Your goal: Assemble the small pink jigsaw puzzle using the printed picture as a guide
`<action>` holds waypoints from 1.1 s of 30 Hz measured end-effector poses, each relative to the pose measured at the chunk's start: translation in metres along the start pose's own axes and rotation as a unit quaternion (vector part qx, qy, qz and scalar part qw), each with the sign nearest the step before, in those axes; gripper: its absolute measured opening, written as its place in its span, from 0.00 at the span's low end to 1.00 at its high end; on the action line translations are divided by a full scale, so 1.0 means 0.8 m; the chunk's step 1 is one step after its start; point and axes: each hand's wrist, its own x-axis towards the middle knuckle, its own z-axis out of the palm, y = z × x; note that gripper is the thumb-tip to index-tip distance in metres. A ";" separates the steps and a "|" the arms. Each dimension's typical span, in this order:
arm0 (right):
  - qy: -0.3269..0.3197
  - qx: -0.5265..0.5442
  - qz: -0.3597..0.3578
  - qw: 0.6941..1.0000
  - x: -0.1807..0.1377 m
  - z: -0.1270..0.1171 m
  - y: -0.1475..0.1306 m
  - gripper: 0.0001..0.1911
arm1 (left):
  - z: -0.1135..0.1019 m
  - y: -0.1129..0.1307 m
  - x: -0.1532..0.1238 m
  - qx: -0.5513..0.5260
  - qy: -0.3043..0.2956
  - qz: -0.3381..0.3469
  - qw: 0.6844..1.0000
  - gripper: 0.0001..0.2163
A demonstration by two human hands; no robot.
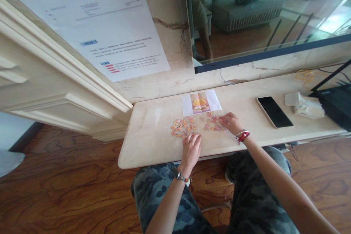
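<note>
Two loose heaps of tiny pink, orange and yellow puzzle pieces lie on the marble ledge. My left hand (192, 148) rests at the near edge of the left heap (182, 127), its fingers curled together; whatever is under the fingertips is hidden. Over the right heap (212, 122), my right hand (231, 122) has its fingers pinched together at the pieces, seemingly on one puzzle piece too small to see clearly. Just behind the heaps lies a white sheet (187, 105) bearing a printed picture (200, 103) of two yellow cartoon figures.
Right of my hands, a phone (275, 112) lies on the ledge (148, 135). Beyond it are a tissue pack (304, 106) and a black router (336, 104). A television (263, 22) and a large printed sheet (109, 25) are above. My knees are under the ledge.
</note>
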 end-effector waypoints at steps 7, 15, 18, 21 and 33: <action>0.008 0.015 -0.012 1.000 0.001 -0.004 0.000 0.12 | 0.001 0.001 -0.001 0.007 -0.001 0.001 1.000 0.16; -0.032 -0.037 -0.009 0.999 0.030 0.004 -0.029 0.10 | 0.001 0.002 -0.001 0.001 -0.008 0.001 1.000 0.16; -0.038 -0.035 -0.011 0.999 0.033 0.005 -0.029 0.08 | 0.001 0.001 -0.002 0.001 -0.010 -0.002 1.000 0.16; -0.032 -0.036 -0.014 0.999 0.027 -0.004 -0.026 0.08 | 0.001 0.001 -0.003 -0.002 -0.015 -0.002 1.000 0.16; -0.027 -0.028 -0.080 0.996 0.001 -0.022 -0.007 0.10 | 0.000 0.004 0.000 0.004 -0.011 0.001 1.000 0.14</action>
